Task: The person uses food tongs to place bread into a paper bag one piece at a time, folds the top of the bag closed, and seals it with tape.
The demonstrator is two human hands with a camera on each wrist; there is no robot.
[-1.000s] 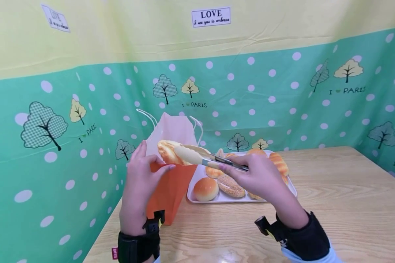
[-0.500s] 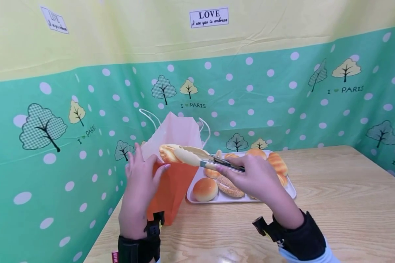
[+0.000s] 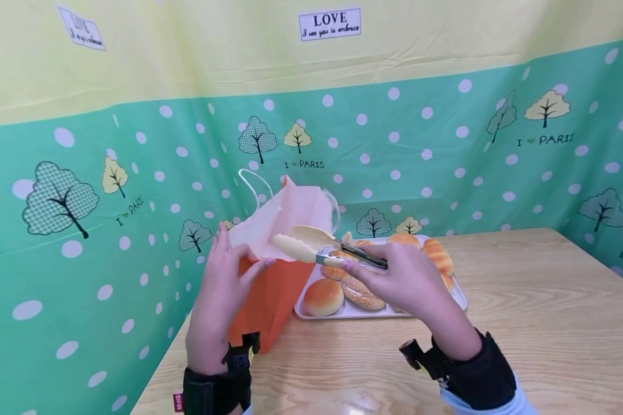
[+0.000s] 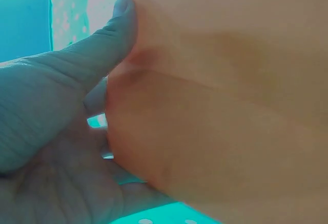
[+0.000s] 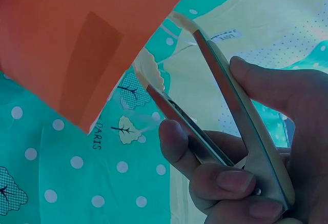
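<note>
My left hand (image 3: 223, 288) pinches the near rim of an orange paper bag (image 3: 270, 300) with white handles and a pale inside. In the left wrist view, the thumb (image 4: 110, 32) lies along the edge of the bag's paper (image 4: 220, 121). My right hand (image 3: 402, 274) grips metal tongs (image 3: 342, 256) with cream scalloped tips; the right wrist view shows the tongs' arms (image 5: 225, 90) spread apart. The tips reach over the bag's mouth and hold nothing. The bottom of the bag is hidden.
To the right of the bag, a white tray (image 3: 306, 316) on the wooden table (image 3: 529, 288) holds several breads, among them a round bun (image 3: 324, 297) and a seeded roll (image 3: 362, 293). A green and yellow patterned curtain (image 3: 405, 132) stands behind and to the left.
The bread between the tongs has left them and dropped out of sight at the bag's mouth. The tongs' tips have spread, and the bag's top has tipped to the right.
</note>
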